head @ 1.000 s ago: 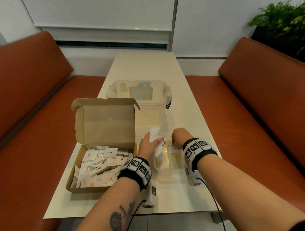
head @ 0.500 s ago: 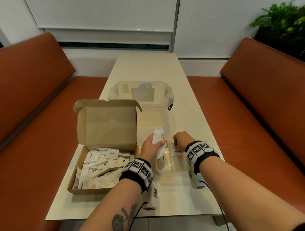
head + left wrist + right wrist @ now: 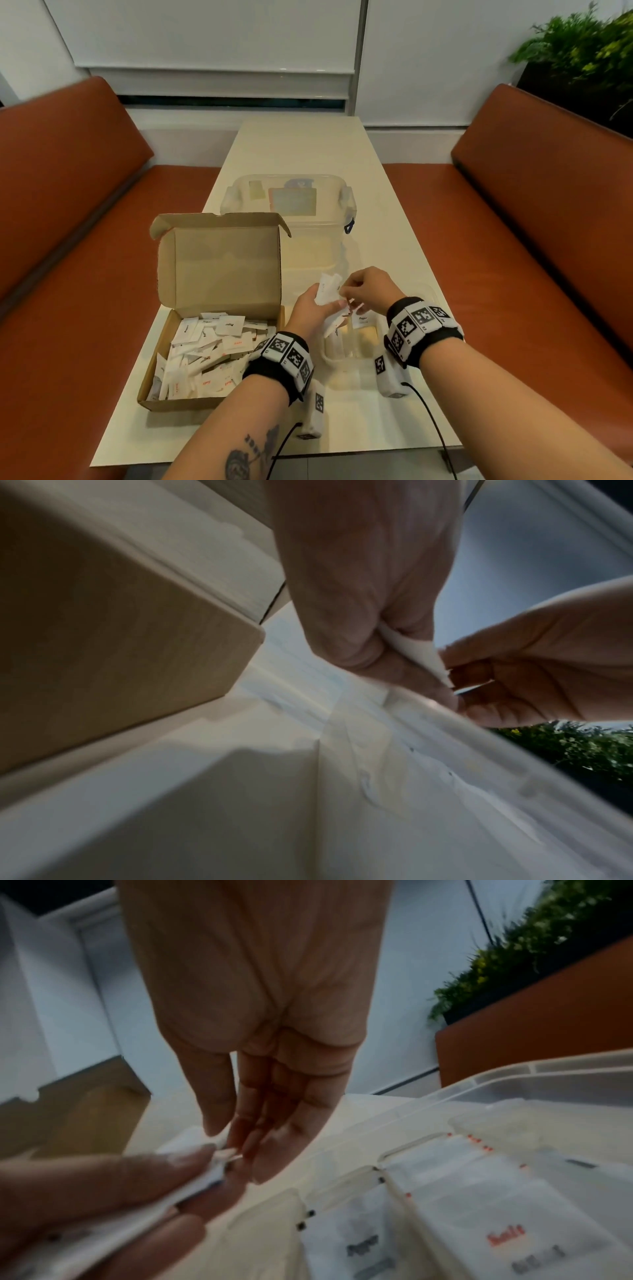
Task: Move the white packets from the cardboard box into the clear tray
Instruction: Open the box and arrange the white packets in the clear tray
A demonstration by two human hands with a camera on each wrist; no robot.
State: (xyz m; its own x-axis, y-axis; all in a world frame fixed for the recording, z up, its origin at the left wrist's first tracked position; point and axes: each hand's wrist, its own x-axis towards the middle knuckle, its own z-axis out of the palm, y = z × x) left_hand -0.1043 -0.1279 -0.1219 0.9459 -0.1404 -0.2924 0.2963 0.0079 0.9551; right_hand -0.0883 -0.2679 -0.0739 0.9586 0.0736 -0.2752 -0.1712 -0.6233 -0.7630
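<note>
The open cardboard box [image 3: 219, 267] sits at the left of the table with several white packets [image 3: 205, 356] loose inside. The clear tray [image 3: 329, 356] lies to its right, under my hands, with Pepper and Salt packets [image 3: 496, 1218] standing in its compartments. My left hand [image 3: 315, 308] hovers above the tray's left end and grips a small bunch of white packets [image 3: 327, 291]. My right hand [image 3: 366, 291] meets it from the right. Its thumb and fingertips [image 3: 240, 1150] pinch the edge of one packet [image 3: 424, 656] in that bunch.
A large clear lidded container [image 3: 287, 205] stands behind the box and tray. The box's raised lid [image 3: 219, 222] is close to the left of my hands. Orange benches [image 3: 513, 240] flank the table, and a plant [image 3: 582, 51] is at the back right.
My right hand has lifted off the tray and moved left to the bunch in my left hand, and pinches a packet there. The left hand has stayed over the tray's left end.
</note>
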